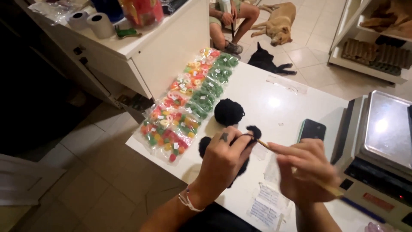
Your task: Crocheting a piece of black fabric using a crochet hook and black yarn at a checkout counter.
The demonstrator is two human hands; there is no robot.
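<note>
Left hand: I see my left hand (223,161) curled around a black crocheted piece (253,132), pinching its yarn.
Right hand: my right hand (307,169) is closed on a wooden crochet hook (268,147), tip at the piece.
Counter: the white counter (279,107) lies under both hands.
Yarn ball: a black ball (228,112) sits just beyond my left hand.
Phone: a dark phone (312,130) lies beyond my right hand.
Sweets: bagged candies (189,103) run far left.

Small shop: bagged candy rows (184,107), counter scale (380,146), receipt rolls (92,22).
</note>
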